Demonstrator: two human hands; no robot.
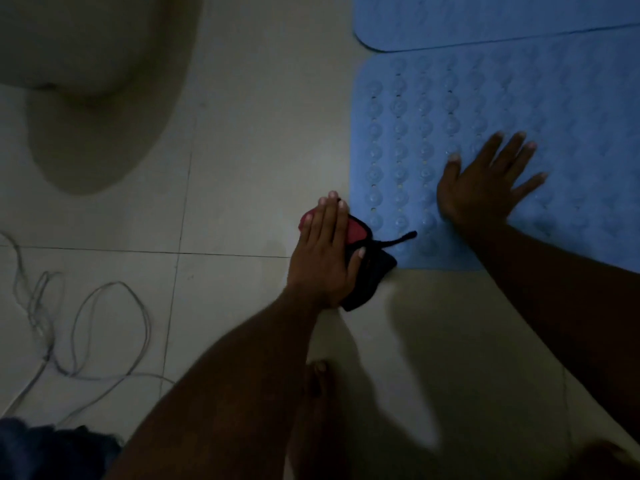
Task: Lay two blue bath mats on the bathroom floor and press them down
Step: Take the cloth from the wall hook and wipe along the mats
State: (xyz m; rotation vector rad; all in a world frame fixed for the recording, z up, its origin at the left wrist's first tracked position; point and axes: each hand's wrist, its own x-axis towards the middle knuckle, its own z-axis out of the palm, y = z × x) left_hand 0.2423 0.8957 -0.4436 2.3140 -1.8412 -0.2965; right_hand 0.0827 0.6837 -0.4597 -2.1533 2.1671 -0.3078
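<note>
Two blue bath mats lie flat on the pale tiled floor at the upper right. The near mat (571,109) shows rows of round suction bumps and small holes. The far mat (485,19) lies beyond it, their long edges touching or slightly overlapping. My right hand (485,181) rests palm down on the near mat's lower left part, fingers spread. My left hand (325,251) lies flat on a red and black cloth item (367,268) that sits on the floor at the near mat's corner, its black strap reaching onto the mat.
A pale toilet base (93,98) stands at the upper left. A thin white cable (104,327) loops over the tiles at the lower left. My bare foot (318,379) stands on the floor below the hands. Dark fabric fills the bottom left corner.
</note>
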